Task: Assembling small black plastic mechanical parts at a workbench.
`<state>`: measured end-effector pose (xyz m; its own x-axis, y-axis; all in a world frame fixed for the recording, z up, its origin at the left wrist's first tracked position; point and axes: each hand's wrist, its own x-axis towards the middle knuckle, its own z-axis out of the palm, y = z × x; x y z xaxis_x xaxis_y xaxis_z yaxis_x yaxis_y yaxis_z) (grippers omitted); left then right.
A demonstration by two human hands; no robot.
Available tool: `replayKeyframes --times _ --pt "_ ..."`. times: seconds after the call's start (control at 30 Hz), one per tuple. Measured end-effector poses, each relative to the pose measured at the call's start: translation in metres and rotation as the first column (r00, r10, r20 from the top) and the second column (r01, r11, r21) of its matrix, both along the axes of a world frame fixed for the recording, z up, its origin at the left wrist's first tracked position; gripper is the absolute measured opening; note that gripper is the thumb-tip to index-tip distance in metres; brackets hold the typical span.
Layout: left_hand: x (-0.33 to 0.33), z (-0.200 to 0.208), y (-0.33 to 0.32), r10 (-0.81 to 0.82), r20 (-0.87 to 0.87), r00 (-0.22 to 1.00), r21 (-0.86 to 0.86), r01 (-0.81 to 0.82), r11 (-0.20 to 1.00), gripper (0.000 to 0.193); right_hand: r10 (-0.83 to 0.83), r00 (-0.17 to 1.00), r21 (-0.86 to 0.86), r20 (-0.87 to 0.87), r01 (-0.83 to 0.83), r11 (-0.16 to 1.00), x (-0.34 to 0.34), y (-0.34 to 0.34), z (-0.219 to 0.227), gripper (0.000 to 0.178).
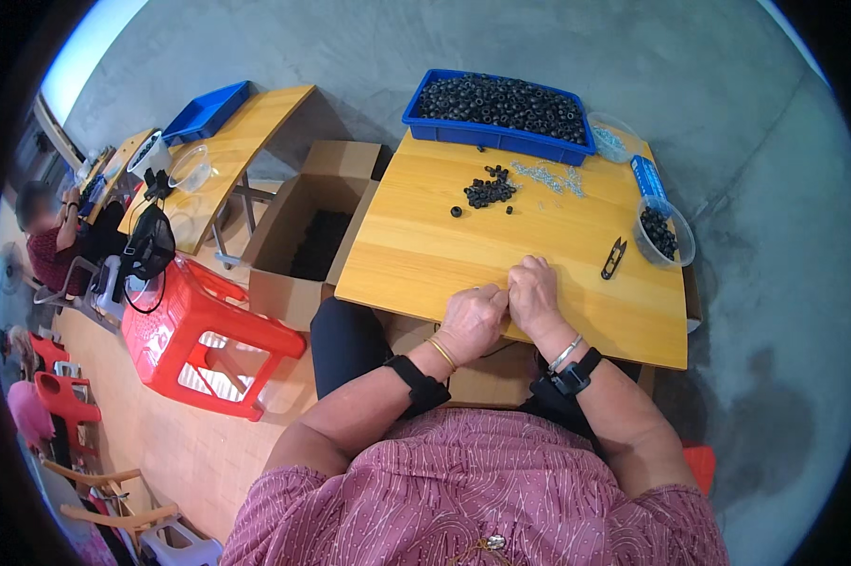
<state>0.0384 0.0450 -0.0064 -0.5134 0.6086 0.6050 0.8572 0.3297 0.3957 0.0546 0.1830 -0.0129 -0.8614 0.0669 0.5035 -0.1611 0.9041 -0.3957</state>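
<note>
Near the front edge of the wooden table (416, 259), my left hand (473, 323) and my right hand (534, 294) meet, fingers closed and pressed together. Whatever they pinch is too small or hidden to make out. Beyond them lies a loose pile of small black ring-like pieces (490, 191), with one single black piece (456, 211) off to its left. Small silvery-blue bits (550, 177) are scattered beside the pile. To the right of my hands rest black thread snips (613, 258).
A blue tray (501, 141) heaped with black pieces stands at the table's far edge. Along the right side are a clear tub (685, 247) of black pieces, a blue box (648, 177) and another clear tub (614, 123). Leftward stand an open carton (275, 292) and a red stool (175, 330); a person (53, 236) sits farther off.
</note>
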Motion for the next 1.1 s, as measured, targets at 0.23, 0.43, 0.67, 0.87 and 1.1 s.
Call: replayKeyframes --times 0.23,0.43,0.67,0.87,1.1 --pt "-0.003 0.001 -0.002 -0.013 0.033 0.999 -0.031 0.014 0.999 0.006 0.035 0.998 0.064 -0.044 -0.032 0.997 0.001 -0.002 0.003 0.012" --pt "-0.005 0.0 -0.002 -0.015 0.038 0.999 -0.031 0.016 0.999 0.006 0.036 0.999 0.061 -0.029 -0.034 0.998 0.001 -0.002 0.005 0.013" --pt "-0.006 -0.002 -0.003 0.011 0.03 0.999 -0.017 -0.01 1.0 0.006 -0.005 1.0 0.075 -0.013 0.006 0.997 0.003 -0.005 0.008 0.013" --pt "-0.008 0.001 -0.004 -0.028 -0.005 1.0 -0.016 0.028 0.999 0.008 -0.031 0.993 0.103 0.117 0.018 0.995 0.0 -0.001 0.009 0.01" --pt "-0.007 -0.001 -0.002 -0.013 0.018 1.0 0.007 0.013 1.0 0.009 -0.186 0.982 -0.094 0.02 0.187 0.978 -0.014 -0.008 -0.003 0.009"
